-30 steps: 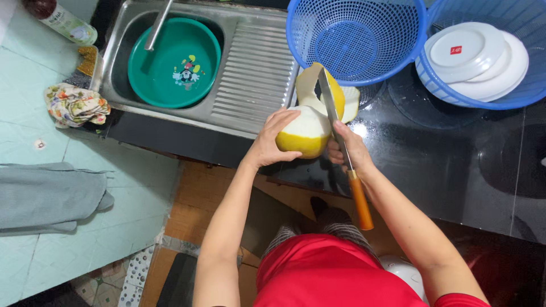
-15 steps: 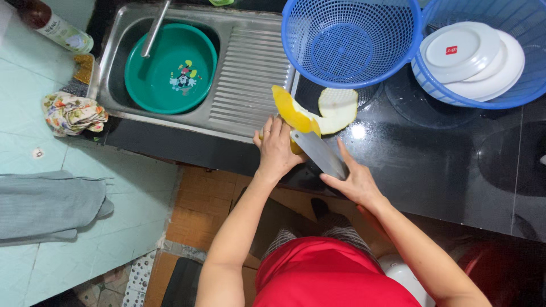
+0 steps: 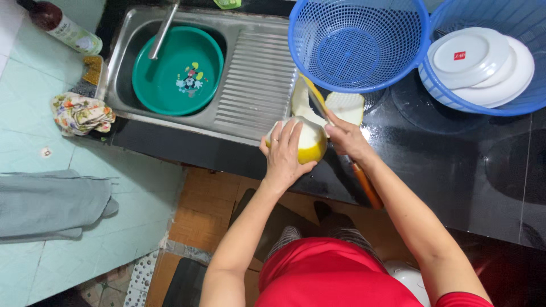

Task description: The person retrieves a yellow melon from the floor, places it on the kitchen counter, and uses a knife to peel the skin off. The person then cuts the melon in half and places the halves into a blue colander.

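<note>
Now our left hand (image 3: 286, 152) is wrapping back over the big yellow fruit (image 3: 307, 142), gripping it at the black tabletop (image 3: 432, 159) edge. Our right hand (image 3: 345, 138) is squeezing the knife (image 3: 364, 183), cutting peel. Farther off, peel pieces (image 3: 347, 106) are lying by the blue basket (image 3: 358, 42).

The table (image 3: 455, 170) is glossy black stone, super reflective. The sink (image 3: 256, 79) is brushed steel with a ribbed drainboard, and the green basin (image 3: 176, 74) looks like smooth plastic. Both blue baskets (image 3: 358, 45) are perforated plastic, and the plates (image 3: 478, 62) are shiny white. The fruit (image 3: 310, 145) has waxy yellow rind and matt white pith. The knife (image 3: 364, 182) handle looks wooden.
</note>
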